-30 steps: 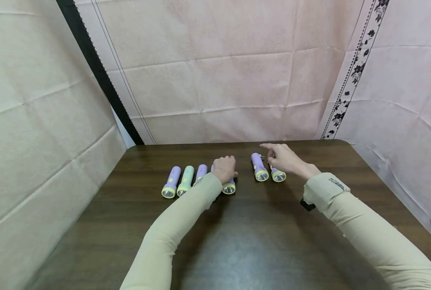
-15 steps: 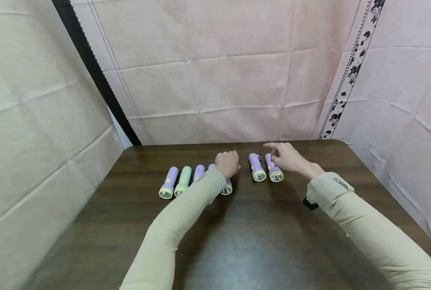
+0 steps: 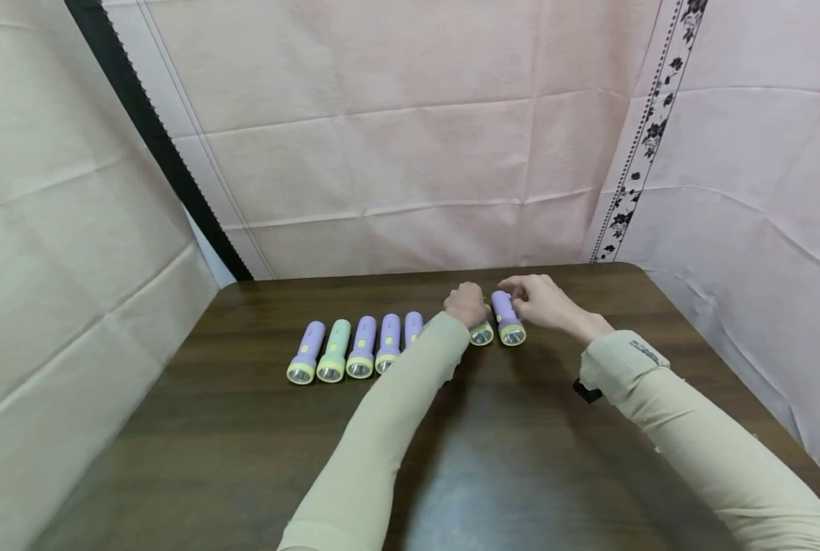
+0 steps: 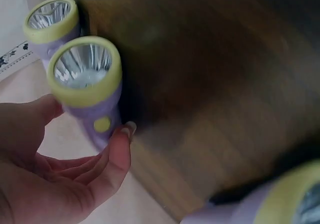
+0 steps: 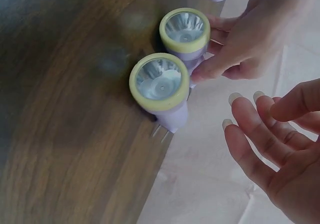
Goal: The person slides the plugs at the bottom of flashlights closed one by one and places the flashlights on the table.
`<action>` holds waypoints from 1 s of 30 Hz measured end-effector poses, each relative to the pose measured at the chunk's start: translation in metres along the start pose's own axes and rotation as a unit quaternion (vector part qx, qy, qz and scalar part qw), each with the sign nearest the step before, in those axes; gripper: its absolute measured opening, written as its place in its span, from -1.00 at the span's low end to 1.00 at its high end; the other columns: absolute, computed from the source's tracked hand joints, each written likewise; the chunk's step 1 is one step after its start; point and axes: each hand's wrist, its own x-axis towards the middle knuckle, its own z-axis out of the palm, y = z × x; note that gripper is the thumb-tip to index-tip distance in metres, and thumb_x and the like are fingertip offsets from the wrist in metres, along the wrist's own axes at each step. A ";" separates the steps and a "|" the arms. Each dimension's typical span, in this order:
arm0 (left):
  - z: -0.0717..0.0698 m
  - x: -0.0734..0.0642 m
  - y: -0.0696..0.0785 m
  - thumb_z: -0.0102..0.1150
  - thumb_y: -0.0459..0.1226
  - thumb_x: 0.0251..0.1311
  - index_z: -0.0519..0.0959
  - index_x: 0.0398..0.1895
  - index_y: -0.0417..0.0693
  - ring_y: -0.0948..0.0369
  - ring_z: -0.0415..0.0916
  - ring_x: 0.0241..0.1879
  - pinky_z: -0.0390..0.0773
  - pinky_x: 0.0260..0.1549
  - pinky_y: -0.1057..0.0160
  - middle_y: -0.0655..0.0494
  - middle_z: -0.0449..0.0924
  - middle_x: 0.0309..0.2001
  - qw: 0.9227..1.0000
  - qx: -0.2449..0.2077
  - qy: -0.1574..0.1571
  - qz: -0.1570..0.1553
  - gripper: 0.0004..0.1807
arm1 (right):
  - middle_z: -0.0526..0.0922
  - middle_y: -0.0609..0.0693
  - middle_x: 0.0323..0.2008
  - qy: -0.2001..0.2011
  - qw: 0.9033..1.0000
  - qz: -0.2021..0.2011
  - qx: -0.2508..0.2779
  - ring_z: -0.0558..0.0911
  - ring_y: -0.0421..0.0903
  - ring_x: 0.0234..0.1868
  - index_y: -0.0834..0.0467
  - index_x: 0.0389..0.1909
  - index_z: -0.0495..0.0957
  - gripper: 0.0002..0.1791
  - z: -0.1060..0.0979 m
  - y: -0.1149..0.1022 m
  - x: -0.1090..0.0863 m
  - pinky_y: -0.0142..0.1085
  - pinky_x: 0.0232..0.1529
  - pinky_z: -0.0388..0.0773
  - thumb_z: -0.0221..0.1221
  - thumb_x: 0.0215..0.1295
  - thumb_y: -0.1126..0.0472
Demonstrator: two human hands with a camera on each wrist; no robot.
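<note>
My left hand (image 3: 468,304) holds a purple flashlight (image 4: 102,107) with a yellow rim; thumb and fingers lie on opposite sides of its body, lens facing me. Right beside it on the table lies another purple flashlight (image 3: 508,317), with two metal prongs (image 5: 160,133) sticking out near its tail. Loosely bent over that one, my right hand (image 3: 543,301) has nothing between its fingers; in the right wrist view the fingertips (image 5: 237,98) are apart from it. The left forearm partly covers a purple flashlight (image 3: 413,325).
Left of my hands a row of flashlights lies lens toward me: one purple (image 3: 308,352), one mint green (image 3: 334,350), then purple ones (image 3: 363,347) (image 3: 390,340). The brown table (image 3: 196,459) ends at a pale cloth (image 3: 410,168) hung behind it, with cloth on both sides.
My left hand has left the row and moved right onto the left one of the two right-hand flashlights. My right index finger, straight before, is now bent. The view has shifted slightly right.
</note>
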 end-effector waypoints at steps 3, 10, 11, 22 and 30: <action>0.005 0.003 0.000 0.24 -0.03 0.15 0.52 -0.01 -0.10 0.05 0.60 0.03 0.61 -0.08 0.11 0.04 0.61 0.00 0.999 -0.024 -0.007 -0.024 -0.57 | 0.67 0.06 -0.50 0.002 1.000 0.005 0.001 0.53 -0.21 -0.53 0.28 0.11 0.52 -0.52 0.001 0.001 -0.001 -0.31 -0.39 0.42 -0.02 0.13 0.44; 0.005 0.005 -0.005 0.32 -0.04 0.10 0.47 0.00 -0.17 0.00 0.60 0.02 0.60 -0.06 0.10 -0.03 0.59 0.00 0.998 -0.051 -0.005 -0.029 -0.49 | 0.65 -0.03 -0.54 0.010 1.000 0.008 0.005 0.53 -0.21 -0.54 0.27 0.12 0.52 -0.50 0.001 0.003 -0.004 -0.29 -0.37 0.44 0.01 0.09 0.46; 0.003 0.005 -0.005 0.33 -0.05 0.09 0.47 -0.02 -0.17 0.00 0.61 0.01 0.60 -0.06 0.10 -0.03 0.59 -0.01 0.998 -0.054 -0.003 -0.026 -0.50 | 0.64 -0.03 -0.55 0.012 1.000 0.007 0.004 0.53 -0.21 -0.55 0.26 0.13 0.51 -0.49 0.001 0.004 -0.004 -0.29 -0.37 0.44 0.01 0.09 0.47; -0.028 -0.015 -0.010 0.38 -0.04 0.05 0.36 0.02 -0.14 0.01 0.62 -0.13 0.60 -0.18 0.10 -0.05 0.58 -0.14 0.992 -0.114 0.033 0.033 -0.41 | 0.63 0.07 -0.49 0.043 0.999 -0.011 0.015 0.59 -0.16 -0.57 0.24 0.29 0.37 -0.40 -0.002 0.000 -0.003 -0.29 -0.43 0.49 -0.03 0.16 0.49; -0.030 -0.035 -0.017 0.40 -0.11 0.05 0.27 0.07 -0.07 0.03 0.61 -0.20 0.59 -0.25 0.11 -0.01 0.55 -0.15 0.987 -0.140 0.035 0.070 -0.38 | 0.61 0.05 -0.50 0.048 0.997 -0.052 -0.007 0.50 -0.17 -0.51 0.24 0.29 0.39 -0.34 0.003 0.000 0.000 -0.29 -0.36 0.40 -0.03 0.06 0.52</action>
